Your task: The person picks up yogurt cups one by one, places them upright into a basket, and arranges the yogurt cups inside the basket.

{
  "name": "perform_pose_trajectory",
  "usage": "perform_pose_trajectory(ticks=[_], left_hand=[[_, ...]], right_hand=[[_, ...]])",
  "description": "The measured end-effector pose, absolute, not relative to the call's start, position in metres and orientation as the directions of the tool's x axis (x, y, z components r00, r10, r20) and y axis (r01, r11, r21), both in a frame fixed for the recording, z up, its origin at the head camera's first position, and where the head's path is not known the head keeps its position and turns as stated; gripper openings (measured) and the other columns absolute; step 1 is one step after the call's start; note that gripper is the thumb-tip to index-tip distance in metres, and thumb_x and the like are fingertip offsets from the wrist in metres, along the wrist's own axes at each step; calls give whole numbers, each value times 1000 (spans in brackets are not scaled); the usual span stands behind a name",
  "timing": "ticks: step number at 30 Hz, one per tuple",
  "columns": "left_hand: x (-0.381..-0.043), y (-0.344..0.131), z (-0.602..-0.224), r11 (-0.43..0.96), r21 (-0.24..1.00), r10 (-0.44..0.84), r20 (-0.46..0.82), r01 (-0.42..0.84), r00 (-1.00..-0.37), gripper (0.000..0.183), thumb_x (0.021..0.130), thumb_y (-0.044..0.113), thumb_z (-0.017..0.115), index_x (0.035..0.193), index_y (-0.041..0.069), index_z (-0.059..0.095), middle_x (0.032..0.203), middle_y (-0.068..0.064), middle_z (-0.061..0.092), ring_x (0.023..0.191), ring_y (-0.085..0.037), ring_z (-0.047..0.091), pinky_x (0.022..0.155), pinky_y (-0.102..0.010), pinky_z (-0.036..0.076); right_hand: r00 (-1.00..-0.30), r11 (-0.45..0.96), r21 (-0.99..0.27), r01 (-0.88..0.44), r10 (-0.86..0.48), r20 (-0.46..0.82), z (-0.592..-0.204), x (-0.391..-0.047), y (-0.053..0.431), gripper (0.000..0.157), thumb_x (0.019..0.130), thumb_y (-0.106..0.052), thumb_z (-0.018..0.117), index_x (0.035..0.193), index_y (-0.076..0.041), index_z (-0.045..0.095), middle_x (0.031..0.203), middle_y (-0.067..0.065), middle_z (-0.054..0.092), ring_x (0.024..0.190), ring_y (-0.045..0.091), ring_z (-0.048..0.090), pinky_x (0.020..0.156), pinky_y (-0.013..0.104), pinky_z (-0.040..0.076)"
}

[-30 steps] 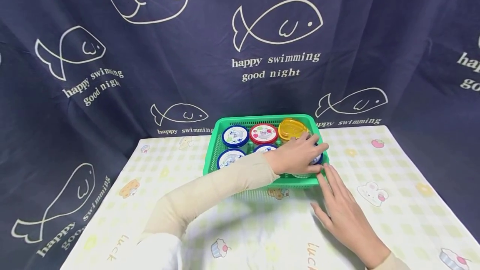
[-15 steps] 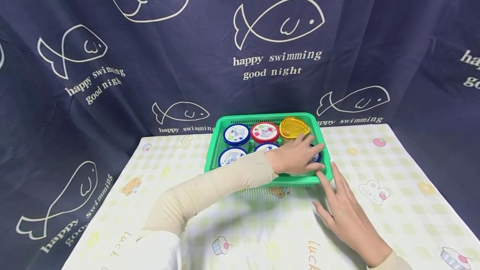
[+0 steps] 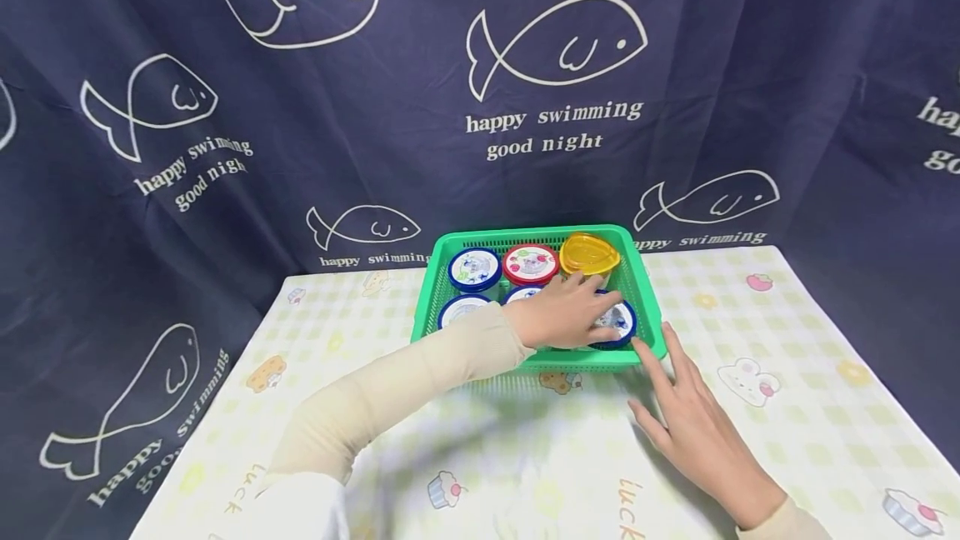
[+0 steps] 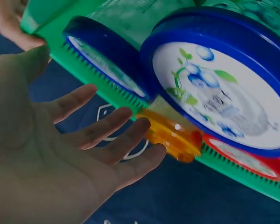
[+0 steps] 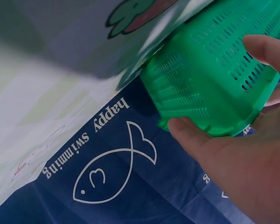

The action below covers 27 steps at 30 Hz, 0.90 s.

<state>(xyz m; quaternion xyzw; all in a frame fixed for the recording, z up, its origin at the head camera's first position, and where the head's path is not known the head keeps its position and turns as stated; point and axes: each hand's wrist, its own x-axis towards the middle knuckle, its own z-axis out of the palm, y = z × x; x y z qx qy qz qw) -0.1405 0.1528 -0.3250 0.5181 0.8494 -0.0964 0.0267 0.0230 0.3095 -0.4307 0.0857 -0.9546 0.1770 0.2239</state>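
Note:
A green plastic basket (image 3: 429, 294) on the table holds several lidded jars. My left hand (image 3: 566, 313) reaches over its front row, fingers spread and holding nothing, just left of the front-right blue-lidded jar (image 3: 621, 321). In the left wrist view the palm shows bare, beside that jar's lid (image 4: 105, 63) and a larger blue lid with blueberries (image 4: 219, 93). At the back sit a red-lidded jar (image 3: 531, 263) and a container with a yellow lid (image 3: 590, 254). My right hand (image 3: 701, 423) touches the basket's front-right corner with extended fingers, its thumb apart.
A pale checked tablecloth (image 3: 390, 490) with printed cartoons covers the table. Behind it hangs a dark blue curtain (image 3: 375, 132) with white fish drawings, close to the basket's back edge. My left sleeve (image 3: 405, 394) crosses in front of the basket.
My left hand has let go of the front-right jar and drawn to the left, so more of its blue lid shows. My right hand stays at the basket corner.

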Motion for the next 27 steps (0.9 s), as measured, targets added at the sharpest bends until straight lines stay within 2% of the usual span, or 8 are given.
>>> perform_pose_trajectory(ticks=[5, 12, 19, 27], left_hand=[[-144, 137, -319, 456, -144, 870, -138, 878, -474, 63, 100, 58, 46, 153, 24, 40, 155, -2, 40, 139, -27, 38, 111, -54, 34], [-147, 122, -324, 475, -104, 858, -168, 874, -486, 61, 99, 55, 50, 150, 22, 45, 143, 0, 54, 129, -22, 47, 110, -57, 34], [-147, 112, -328, 511, -92, 838, -168, 854, -519, 64, 98, 56, 51, 152, 22, 42, 148, -1, 48, 134, -24, 43, 112, -55, 32], [-147, 93, -323, 511, -91, 857, -26, 855, -515, 57, 99, 55, 51, 146, 24, 46, 143, -2, 49, 130, -23, 44, 108, -54, 37]], right_hand=[[-895, 921, -311, -233, -77, 440, -430, 21, 313, 89, 84, -22, 77, 158, -15, 27, 166, 14, -3, 129, 52, 41, 88, 68, 44], [-892, 921, -315, -229, -68, 447, -431, 21, 320, 88, 83, -20, 78, 157, -16, 29, 166, 14, -1, 128, 52, 41, 86, 69, 43], [-887, 914, -328, -240, -70, 456, -435, 19, 327, 90, 82, -19, 79, 157, -17, 29, 166, 15, 0, 125, 54, 43, 84, 70, 43], [-908, 913, -353, -206, -44, 417, -438, 19, 334, 91, 83, -19, 79, 158, -19, 27, 166, 14, -2, 126, 55, 41, 77, 73, 43]])
